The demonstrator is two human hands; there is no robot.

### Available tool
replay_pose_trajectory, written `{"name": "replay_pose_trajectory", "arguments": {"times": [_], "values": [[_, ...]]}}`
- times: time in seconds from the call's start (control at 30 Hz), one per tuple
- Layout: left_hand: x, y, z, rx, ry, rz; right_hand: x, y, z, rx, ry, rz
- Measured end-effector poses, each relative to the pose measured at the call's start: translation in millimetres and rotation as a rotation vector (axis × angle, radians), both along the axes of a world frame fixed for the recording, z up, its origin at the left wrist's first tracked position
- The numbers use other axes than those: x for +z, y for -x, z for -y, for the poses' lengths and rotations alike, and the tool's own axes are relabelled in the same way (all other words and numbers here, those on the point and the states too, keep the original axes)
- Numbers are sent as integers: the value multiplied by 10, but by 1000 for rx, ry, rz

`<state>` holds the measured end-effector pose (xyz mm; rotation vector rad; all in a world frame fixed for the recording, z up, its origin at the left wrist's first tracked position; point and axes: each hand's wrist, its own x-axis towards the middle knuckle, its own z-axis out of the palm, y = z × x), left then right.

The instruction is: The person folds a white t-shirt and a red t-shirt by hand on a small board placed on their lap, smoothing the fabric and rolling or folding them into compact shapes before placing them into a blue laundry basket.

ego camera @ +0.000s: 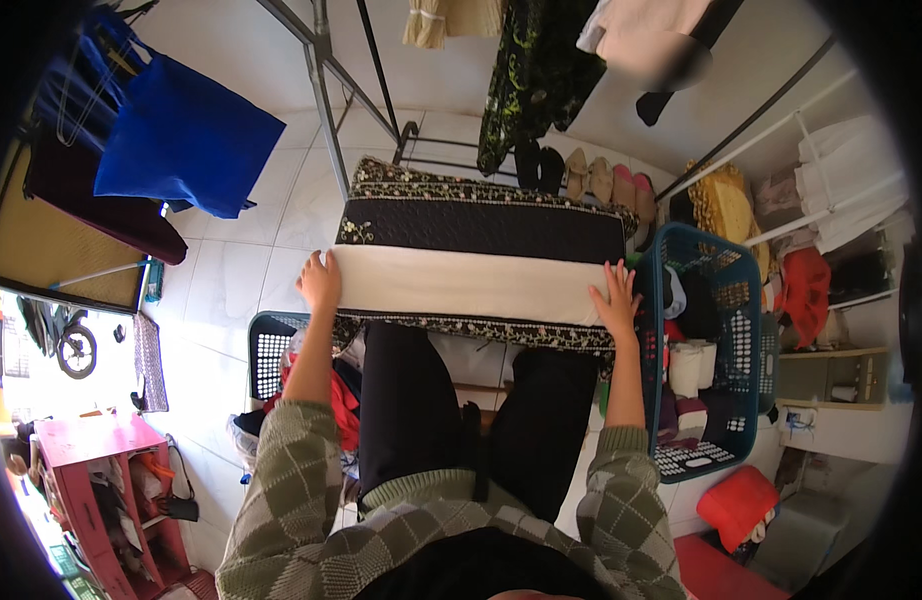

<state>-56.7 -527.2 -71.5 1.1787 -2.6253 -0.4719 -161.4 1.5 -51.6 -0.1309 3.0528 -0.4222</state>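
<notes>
A long folded strip of cream cloth (468, 281) lies crosswise on a surface covered in black quilted fabric with floral borders (491, 225), just beyond my knees. My left hand (320, 281) rests at the strip's left end, its fingertips at the edge. Whether those fingers pinch the cloth, I cannot tell. At the opposite end, my right hand (617, 300) lies with spread fingers, thumb over the cloth and the other fingers past its edge. Between the hands the strip looks flat, with dark fabric showing above it and a floral border below.
To the right stands a teal plastic laundry basket (660, 360) holding clothes and rolled cloths. Another basket (270, 352) with clothes sits left of my legs. Metal rack poles (330, 120) rise beyond. Several shoes (600, 180) line the wall. A blue bag (187, 135) hangs at upper left.
</notes>
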Motion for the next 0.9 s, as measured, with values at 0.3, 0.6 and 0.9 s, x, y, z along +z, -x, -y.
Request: {"name": "replay_pose_trajectory", "arguments": {"times": [0.3, 0.6, 0.9], "values": [[193, 33, -2069, -932, 184, -138, 187, -622, 1712, 458, 68, -272], [-20, -21, -984, -506, 392, 30, 91, -186, 186, 39, -159, -251], [55, 95, -1147, -311, 190, 232, -104, -340, -343, -463, 644, -341]]}}
